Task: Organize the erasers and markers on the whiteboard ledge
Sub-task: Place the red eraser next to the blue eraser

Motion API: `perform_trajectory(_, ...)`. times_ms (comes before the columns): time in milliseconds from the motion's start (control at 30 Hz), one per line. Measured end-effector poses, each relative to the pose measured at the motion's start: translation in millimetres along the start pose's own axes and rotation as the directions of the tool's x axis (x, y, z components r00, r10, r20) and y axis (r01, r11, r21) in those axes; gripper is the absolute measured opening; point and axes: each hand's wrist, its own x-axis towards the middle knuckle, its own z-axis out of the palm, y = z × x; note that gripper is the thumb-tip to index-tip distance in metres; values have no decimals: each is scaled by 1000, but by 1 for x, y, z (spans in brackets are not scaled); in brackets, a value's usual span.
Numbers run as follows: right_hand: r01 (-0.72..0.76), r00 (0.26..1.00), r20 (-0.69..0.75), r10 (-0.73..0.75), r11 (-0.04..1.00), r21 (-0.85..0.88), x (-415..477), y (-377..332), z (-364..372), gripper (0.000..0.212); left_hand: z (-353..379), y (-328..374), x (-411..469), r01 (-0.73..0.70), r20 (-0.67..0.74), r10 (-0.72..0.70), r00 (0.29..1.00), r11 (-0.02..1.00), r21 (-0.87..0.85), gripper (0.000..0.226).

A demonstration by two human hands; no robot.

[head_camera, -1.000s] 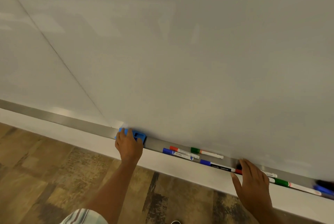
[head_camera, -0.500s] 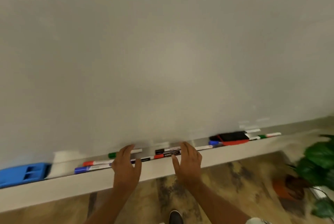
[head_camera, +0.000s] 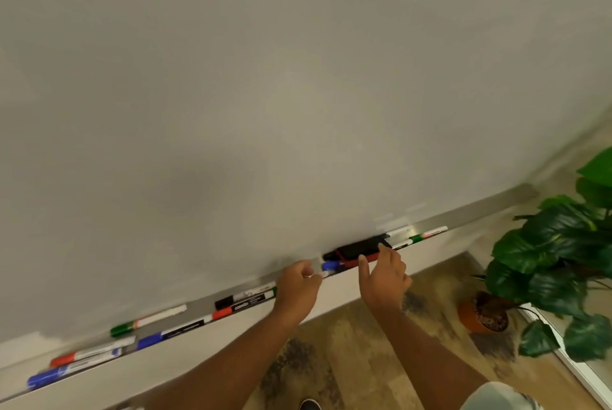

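Left hand (head_camera: 298,280) pinches a marker (head_camera: 323,274); right hand (head_camera: 384,272), fingers apart, should take the eraser (head_camera: 359,248) squarely, sparing nearby markers.

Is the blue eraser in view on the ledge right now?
No: the ledge shows only markers and a black eraser near the right hand; no blue eraser appears.

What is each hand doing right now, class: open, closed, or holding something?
Left hand: closed, pinching a white marker on the ledge.
Right hand: open, fingers spread at the black eraser, not gripping.
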Motion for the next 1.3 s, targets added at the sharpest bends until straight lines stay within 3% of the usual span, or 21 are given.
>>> perform_trajectory(100, -55, 998, 14, 55, 998, -12, 33, 16, -14, 60, 29, 14, 16, 35, 18, -34, 999, 999, -35, 17)
perform_trajectory(200, -61, 997, 46, 64, 996, -64, 64, 32, -24, 57, 53, 26, 33, 116, 4, -116, 993, 984, -133, 34)
perform_trajectory(267, -55, 994, 89, 62, 996, -73, 78, 37, -27, 54, 63, 27, 41, 148, -7, -151, 988, 973, -177, 25)
perform_trajectory(500, 5, 962, 274, 11, 998, -58, 103, 44, -25, 50, 87, 35, 54, 241, -34, -269, 963, 908, -342, 45)
perform_trajectory(633, -4, 956, 294, -15, 998, 63, 105, 44, -22, 47, 90, 39, 56, 286, -32, -325, 945, 872, -397, 42)
perform_trajectory(767, -10, 980, 196, -42, 967, 255, 97, 41, -22, 44, 84, 35, 54, 313, 37, -343, 939, 805, -504, 28)
perform_trajectory(867, 10, 977, 177, -121, 850, 526, 88, 43, -29, 33, 72, 32, 50, 321, 106, -332, 937, 706, -631, 18)
perform_trajectory(1000, 79, 938, 199, -283, 736, 672, 82, 44, -39, 27, 47, 26, 45, 336, 146, -343, 928, 599, -727, 15)
perform_trajectory(1167, 30, 880, 295, -371, 665, 746, 70, 26, -39, 43, 14, 13, 36, 307, 112, -352, 929, 567, -764, 17)
perform_trajectory(1300, -32, 837, 338, -430, 579, 814, 49, -1, -30, 34, -8, 0, 26, 194, -48, -370, 928, 589, -784, 16)
